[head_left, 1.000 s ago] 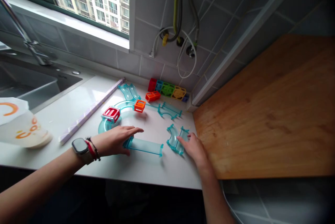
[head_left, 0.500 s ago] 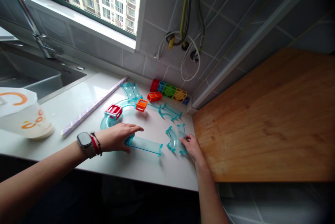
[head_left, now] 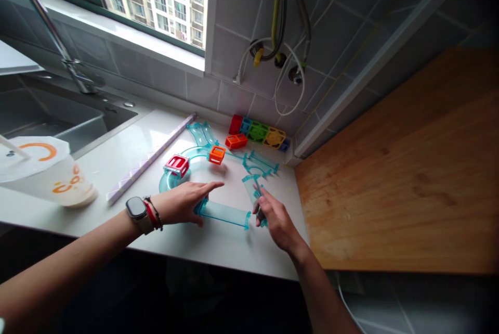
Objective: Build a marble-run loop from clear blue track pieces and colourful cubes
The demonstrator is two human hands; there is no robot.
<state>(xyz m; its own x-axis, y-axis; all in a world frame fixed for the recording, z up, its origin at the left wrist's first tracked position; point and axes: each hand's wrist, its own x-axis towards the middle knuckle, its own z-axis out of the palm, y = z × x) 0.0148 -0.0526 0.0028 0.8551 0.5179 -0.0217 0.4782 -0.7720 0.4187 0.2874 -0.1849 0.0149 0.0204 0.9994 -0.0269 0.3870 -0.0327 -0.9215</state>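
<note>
Teal plastic, see-through, thin-walled: the held track piece is tilted in the right hand, its far end past the fingertips. Thumb and fingers close on it near the near end; their exact contact is partly hidden. The piece is just beyond the free end of the straight track, above the right part of the white countertop.

Left hand spans the other end of that straight track, index finger extended, thumb low on the near side. It touches or nearly touches the joint; whether it pinches cannot be told.

Handling, as judged: light, stiff, little flex. Smooth faces may slip under flat fingertips; the side edges should give better purchase. Best hold probably mid-length, thumb against one edge and fingers on the other, leaving the toothed end connectors uncovered. Those narrow teeth look the weakest part; twisting or prying there could crack them.

Nearby: red block on the curved track, orange block farther along the bend. Raised sections look easy to knock, so a steadying grip belongs low, near a joint.
</note>
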